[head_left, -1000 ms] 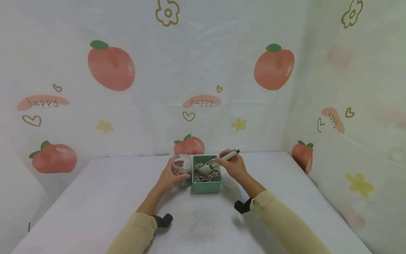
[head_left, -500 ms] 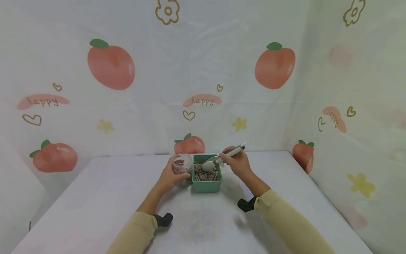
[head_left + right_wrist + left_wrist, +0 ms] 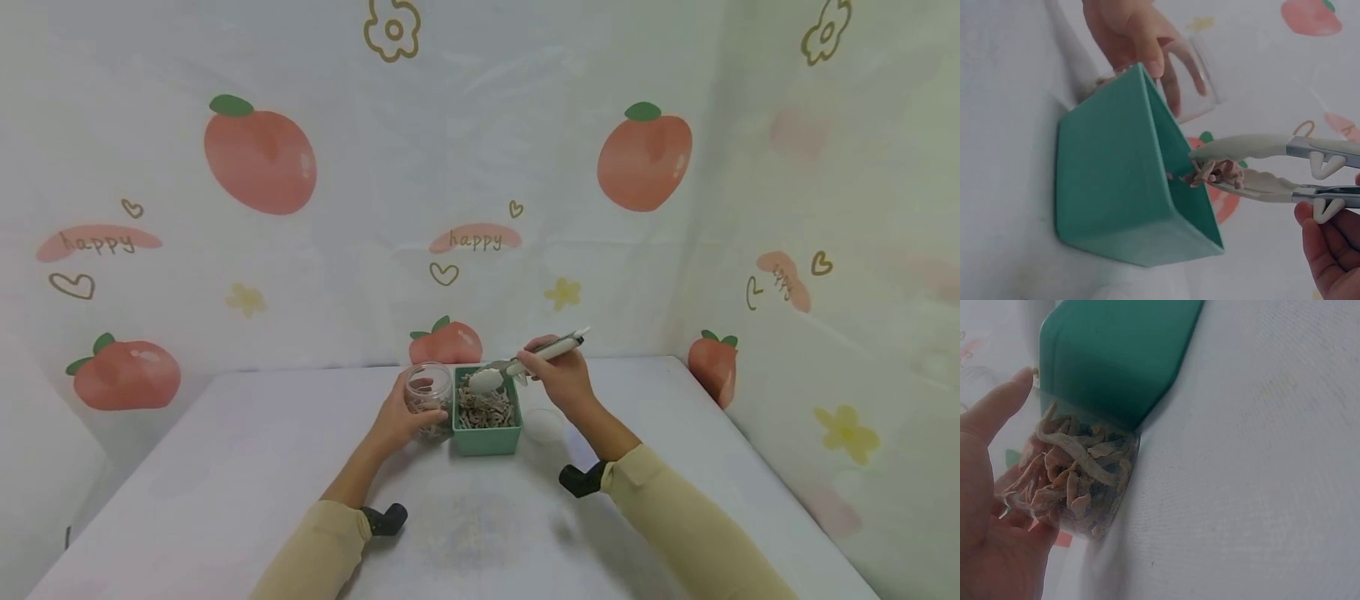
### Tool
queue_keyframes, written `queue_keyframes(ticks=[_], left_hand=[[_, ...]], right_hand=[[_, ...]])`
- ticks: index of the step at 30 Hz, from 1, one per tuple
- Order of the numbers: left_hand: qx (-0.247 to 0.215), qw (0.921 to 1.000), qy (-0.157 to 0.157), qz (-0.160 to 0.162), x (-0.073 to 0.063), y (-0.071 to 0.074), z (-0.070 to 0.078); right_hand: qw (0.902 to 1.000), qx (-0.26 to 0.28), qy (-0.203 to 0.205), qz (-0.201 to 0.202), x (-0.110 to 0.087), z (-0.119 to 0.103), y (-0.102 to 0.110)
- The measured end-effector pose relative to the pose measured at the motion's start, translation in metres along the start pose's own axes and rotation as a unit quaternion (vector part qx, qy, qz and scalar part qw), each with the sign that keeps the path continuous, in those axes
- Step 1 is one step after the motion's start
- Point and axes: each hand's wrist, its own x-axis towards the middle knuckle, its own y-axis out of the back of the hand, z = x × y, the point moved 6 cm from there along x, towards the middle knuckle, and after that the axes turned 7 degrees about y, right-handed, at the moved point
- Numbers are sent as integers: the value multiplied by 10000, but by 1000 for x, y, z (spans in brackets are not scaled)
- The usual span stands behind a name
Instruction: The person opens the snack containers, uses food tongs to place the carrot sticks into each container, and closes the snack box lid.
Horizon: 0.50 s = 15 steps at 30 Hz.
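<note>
Left grip (image 3: 395, 421): holding the jar (image 3: 442, 392).
Right grip (image 3: 567, 383): holding tongs (image 3: 1247, 147); I'd keep strips (image 3: 1219, 173) pinched over the box (image 3: 1110, 165).

Teal-green box (image 3: 486, 442); off-white tongs (image 3: 1244, 147); brownish strips (image 3: 486, 412); white backdrop (image 3: 480, 125), red fruit print.

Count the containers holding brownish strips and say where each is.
2: the clear jar in the left hand and, to the jar's right, the green box.

Smooth plastic box (image 3: 1107, 169), part-metal tongs (image 3: 1266, 146)
</note>
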Motion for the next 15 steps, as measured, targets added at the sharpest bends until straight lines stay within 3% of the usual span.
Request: queue_keyframes(ticks=[4,15], left_hand=[[49,10000,-4,17,0,0,0],[24,10000,43,38,0,1,-2]], right_hand=[[9999,88,42,109,8,13,-1],[9957,615,578,371,19,-13,-16]])
